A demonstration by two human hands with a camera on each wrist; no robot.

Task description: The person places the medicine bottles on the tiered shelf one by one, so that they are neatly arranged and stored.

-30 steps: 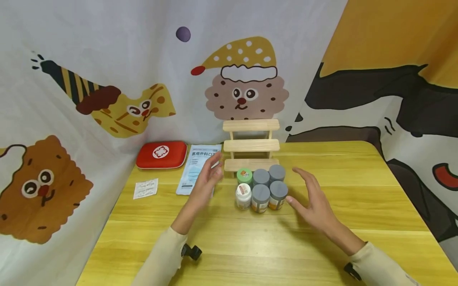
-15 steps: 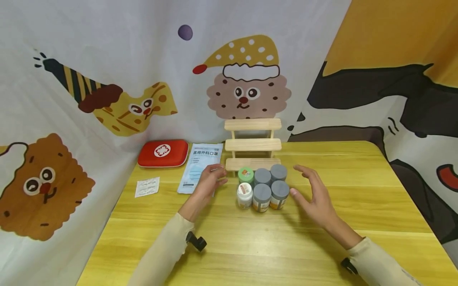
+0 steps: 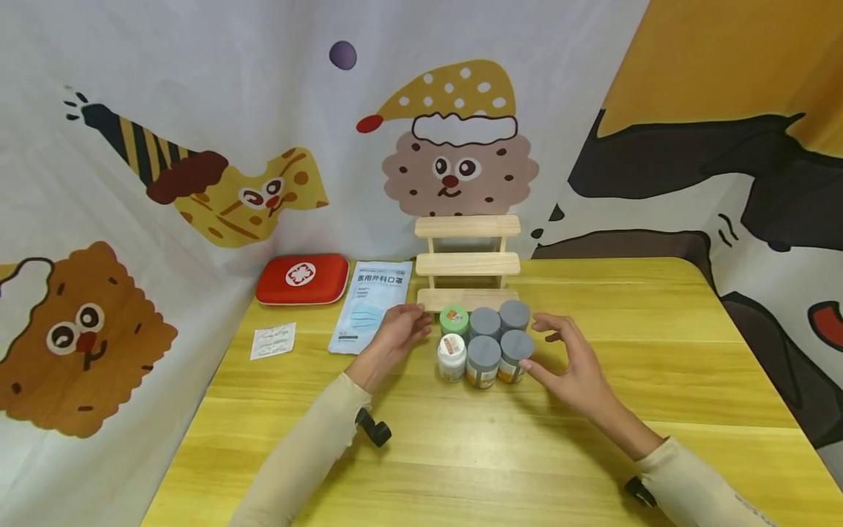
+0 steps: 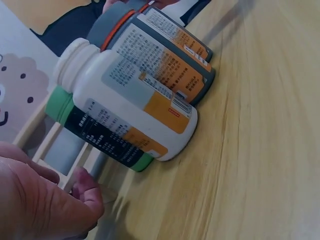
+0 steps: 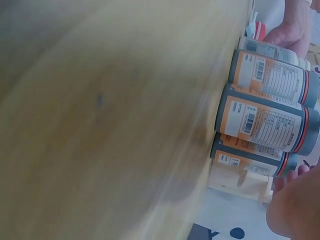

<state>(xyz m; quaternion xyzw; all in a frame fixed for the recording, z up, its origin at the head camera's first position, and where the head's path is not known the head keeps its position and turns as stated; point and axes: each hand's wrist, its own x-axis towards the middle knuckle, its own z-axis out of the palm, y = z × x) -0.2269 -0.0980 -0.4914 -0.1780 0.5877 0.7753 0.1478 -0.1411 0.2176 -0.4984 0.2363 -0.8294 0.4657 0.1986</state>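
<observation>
Several grey-lidded bottles (image 3: pixel 484 353), a white bottle (image 3: pixel 451 359) and a green-lidded bottle (image 3: pixel 454 320) stand upright in a tight cluster. Just left of the green lid is my left hand (image 3: pixel 395 333), its fingers loosely bent near the lowest step of a wooden stepped rack (image 3: pixel 467 263); it holds nothing that I can see. My right hand (image 3: pixel 576 369) is at the cluster's right side, thumb by the front right grey-lidded bottle (image 3: pixel 516 356) and fingers spread beside the rear one. Whether the thumb touches is unclear. Orange-and-white labels show on the grey bottles (image 5: pixel 260 120) in the right wrist view.
Left of the rack lie a blue face-mask packet (image 3: pixel 369 307) and a red first-aid case (image 3: pixel 303 279). A small white sachet strip (image 3: pixel 273 341) lies nearer the left edge of the wooden table (image 3: pixel 461 454). A printed curtain (image 3: pixel 263 66) hangs behind the table.
My left hand has come down and right, from over the mask packet to beside the green-lidded bottle. The right hand has shifted slightly left, closer to the grey-lidded bottles. The bottles stay put.
</observation>
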